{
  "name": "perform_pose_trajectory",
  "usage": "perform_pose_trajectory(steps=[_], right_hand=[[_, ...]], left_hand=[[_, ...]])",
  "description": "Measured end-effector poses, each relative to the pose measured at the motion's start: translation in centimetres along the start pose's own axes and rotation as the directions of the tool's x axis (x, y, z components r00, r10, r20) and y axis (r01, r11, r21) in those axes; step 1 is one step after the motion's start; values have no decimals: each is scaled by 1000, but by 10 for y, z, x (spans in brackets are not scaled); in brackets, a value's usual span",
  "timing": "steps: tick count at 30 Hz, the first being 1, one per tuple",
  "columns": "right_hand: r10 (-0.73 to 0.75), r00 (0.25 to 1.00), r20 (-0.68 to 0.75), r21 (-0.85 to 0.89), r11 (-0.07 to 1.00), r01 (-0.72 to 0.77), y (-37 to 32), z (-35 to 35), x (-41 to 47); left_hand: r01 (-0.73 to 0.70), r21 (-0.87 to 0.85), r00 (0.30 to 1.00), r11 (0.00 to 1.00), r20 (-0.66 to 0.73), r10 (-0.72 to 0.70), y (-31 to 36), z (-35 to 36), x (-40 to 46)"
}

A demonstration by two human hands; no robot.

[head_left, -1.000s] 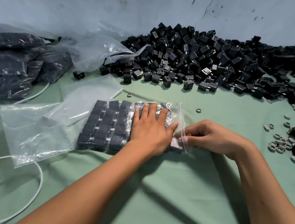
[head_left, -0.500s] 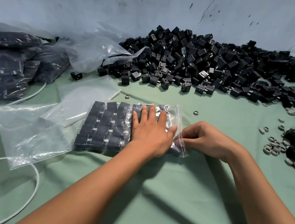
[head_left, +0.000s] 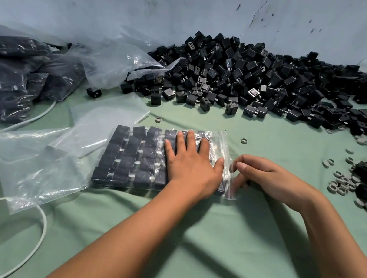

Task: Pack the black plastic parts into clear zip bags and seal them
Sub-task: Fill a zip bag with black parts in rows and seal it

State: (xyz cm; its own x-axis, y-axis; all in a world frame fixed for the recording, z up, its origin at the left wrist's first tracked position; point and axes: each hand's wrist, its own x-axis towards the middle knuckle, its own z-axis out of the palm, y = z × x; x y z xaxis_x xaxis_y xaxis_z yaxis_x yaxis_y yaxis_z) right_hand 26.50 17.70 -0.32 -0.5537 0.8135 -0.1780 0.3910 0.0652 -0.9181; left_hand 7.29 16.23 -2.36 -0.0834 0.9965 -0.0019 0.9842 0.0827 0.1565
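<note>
Head view: clear zip bag packed flat with rows of black plastic parts lying mid-surface on green cloth. Left hand spread flat, pressing the rows down; right hand with grip pinched on the bag's open mouth strip. Best sealed by pinching along the strip end to end, air pushed out first. Open room toward the near edge; loose black heap behind, empty clear bags just left.

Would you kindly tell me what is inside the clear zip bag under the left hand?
The clear zip bag holds black plastic parts in neat rows. The left hand lies flat on it, hiding the parts beneath. The right hand pinches its opening.
</note>
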Motion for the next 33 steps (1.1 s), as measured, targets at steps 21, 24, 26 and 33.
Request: perform_pose_trajectory(steps=[21, 24, 26, 33], right_hand=[[-72, 997, -39, -120, 991, 67, 8, 17, 14], [-46, 997, -60, -80, 996, 41, 7, 18, 14], [-23, 998, -57, -54, 998, 19, 4, 19, 13], [-12, 998, -61, -50, 999, 9, -5, 25, 6]], left_hand=[[42, -85, 996, 995, -75, -48, -69, -18, -1], [112, -51, 992, 992, -49, -115, -104, -20, 2], [114, -9, 993, 993, -33, -114, -116, -20, 1], [103, 19, 994, 994, 30, -104, -114, -24, 2]])
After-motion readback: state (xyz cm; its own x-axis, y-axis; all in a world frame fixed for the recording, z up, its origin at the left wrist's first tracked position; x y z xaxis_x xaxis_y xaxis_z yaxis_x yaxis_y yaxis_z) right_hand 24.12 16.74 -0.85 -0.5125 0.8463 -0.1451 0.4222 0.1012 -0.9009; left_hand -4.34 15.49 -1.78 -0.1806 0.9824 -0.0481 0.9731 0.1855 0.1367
